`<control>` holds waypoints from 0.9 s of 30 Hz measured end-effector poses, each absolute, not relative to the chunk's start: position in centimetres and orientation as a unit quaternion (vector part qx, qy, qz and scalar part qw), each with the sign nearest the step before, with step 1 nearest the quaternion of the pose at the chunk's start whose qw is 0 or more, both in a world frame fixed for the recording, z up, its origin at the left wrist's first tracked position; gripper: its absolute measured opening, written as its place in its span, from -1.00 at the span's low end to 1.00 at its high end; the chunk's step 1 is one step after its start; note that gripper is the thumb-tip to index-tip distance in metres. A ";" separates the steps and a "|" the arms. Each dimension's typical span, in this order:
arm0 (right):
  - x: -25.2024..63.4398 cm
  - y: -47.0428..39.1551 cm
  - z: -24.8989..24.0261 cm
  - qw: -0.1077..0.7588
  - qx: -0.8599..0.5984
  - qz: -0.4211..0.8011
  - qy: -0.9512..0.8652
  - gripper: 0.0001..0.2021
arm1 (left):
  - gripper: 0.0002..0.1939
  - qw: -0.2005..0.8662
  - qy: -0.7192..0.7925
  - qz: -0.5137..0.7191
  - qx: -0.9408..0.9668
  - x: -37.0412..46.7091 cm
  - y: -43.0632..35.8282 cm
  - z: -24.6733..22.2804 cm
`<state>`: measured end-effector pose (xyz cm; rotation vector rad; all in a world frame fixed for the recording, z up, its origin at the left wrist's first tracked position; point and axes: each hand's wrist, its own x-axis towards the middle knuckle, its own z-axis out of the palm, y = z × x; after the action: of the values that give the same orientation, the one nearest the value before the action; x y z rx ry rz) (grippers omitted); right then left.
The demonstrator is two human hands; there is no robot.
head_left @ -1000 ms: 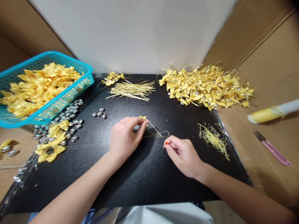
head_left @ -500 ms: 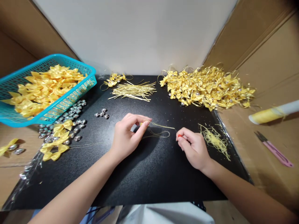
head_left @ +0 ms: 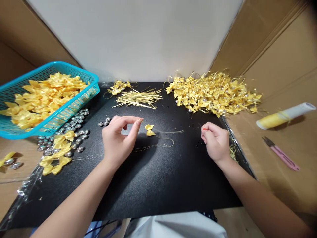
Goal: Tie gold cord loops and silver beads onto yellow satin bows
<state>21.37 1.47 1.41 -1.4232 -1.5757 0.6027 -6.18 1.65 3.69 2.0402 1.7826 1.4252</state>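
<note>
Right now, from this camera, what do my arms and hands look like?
Your left hand and right hand are both bare: five-fingered, with no glove, ring or bracelet that I can make out. Your left forearm and right forearm show no sleeve, watch or marking. Fingernails are too small to judge.

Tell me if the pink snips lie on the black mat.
No, the pink snips lie on the brown surface beside the black mat.
</note>
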 end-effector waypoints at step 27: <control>12.9 2.4 5.8 0.400 -0.424 0.479 -0.656 -0.58 | -0.94 -0.010 0.441 0.407 0.800 -5.4 0.9 4.4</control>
<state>12.85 2.44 5.80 -1.0734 -1.6588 1.2113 -5.35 0.94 4.39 2.5275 1.3943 1.2879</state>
